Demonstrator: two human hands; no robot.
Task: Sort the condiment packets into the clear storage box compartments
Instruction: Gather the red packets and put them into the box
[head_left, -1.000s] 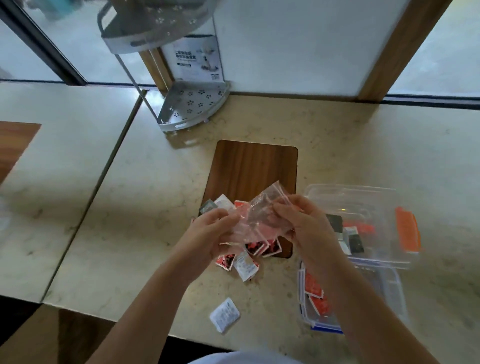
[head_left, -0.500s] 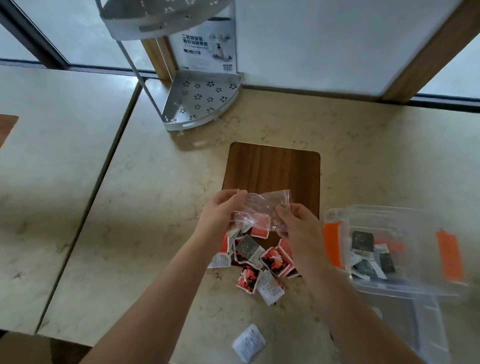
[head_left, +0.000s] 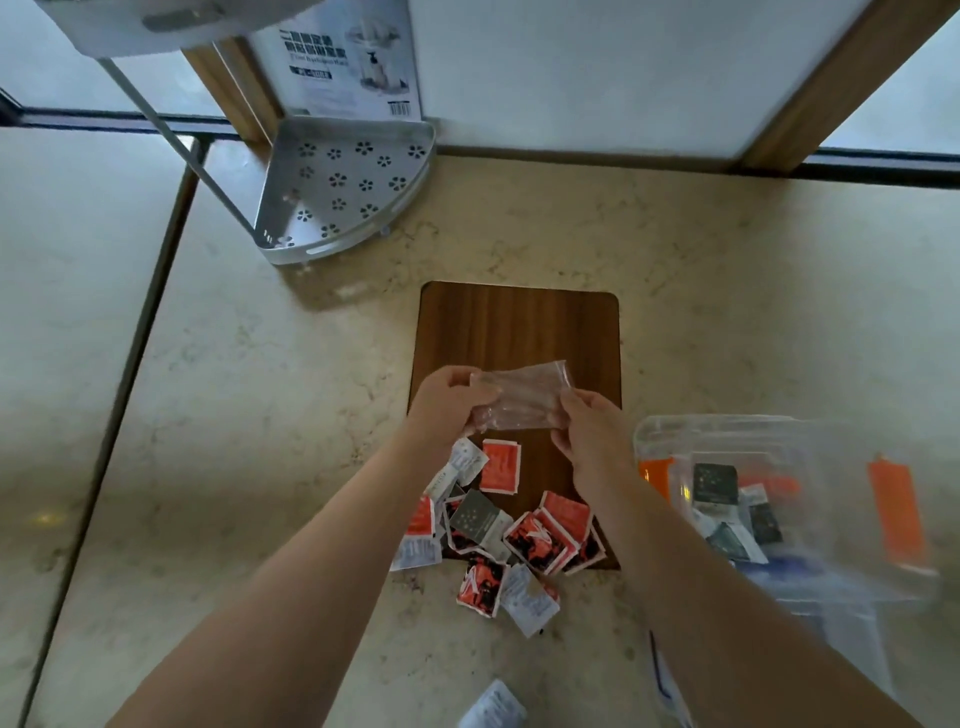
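Both hands sit mid-frame over the wooden board (head_left: 519, 332): left hand (head_left: 449, 402) pinches the left edge of a clear plastic bag (head_left: 519, 402), right hand (head_left: 589, 434) pinches its right edge, fingers curled round it. Bag looks empty (it's see-through, so can't be 100% sure).

Packets: a pile of loose packets (head_left: 506, 525), red, white and a dark one, lies just below the hands, partly on the board, partly on the countertop (head_left: 260, 441); one stray white packet (head_left: 493, 706) at bottom centre.

Clear storage box (head_left: 779, 431) is at right of frame w/ orange latches; a few dark and white packets already inside, compartments too blurred to tell apart.

Progress, my read: early. Most packets still unsorted; bag needs setting aside first.
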